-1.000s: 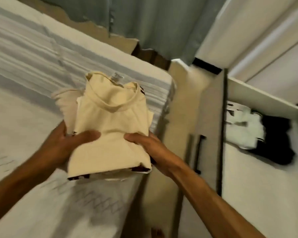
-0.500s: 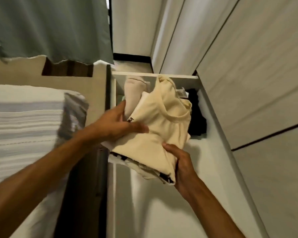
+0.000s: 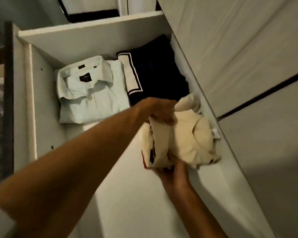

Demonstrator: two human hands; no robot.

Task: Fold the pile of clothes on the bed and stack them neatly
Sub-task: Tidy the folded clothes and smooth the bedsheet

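Cream folded stack point(image 3: 182, 138) at right of centre in the frame, on the white shelf point(image 3: 131, 194), pressed against the shelf's right wall. Top garment cream, with neckline and white label toward the right; dark and red edges of lower garments visible at the stack's left and lower sides. Left hand point(image 3: 159, 110) clamped over the stack's upper left edge, fingers curled round the cloth. Right hand point(image 3: 175, 170) under the stack's lower edge, fingers hooked into the folds, thumb hidden. Stack held between both hands; contact with the shelf floor not determinable. Pale collared shirt point(image 3: 91, 93) folded flat at centre left, buttoned, dark label inside collar. Dark garment with white banded trim point(image 3: 155, 73) just beside it, upper centre. Both well back on the same shelf.
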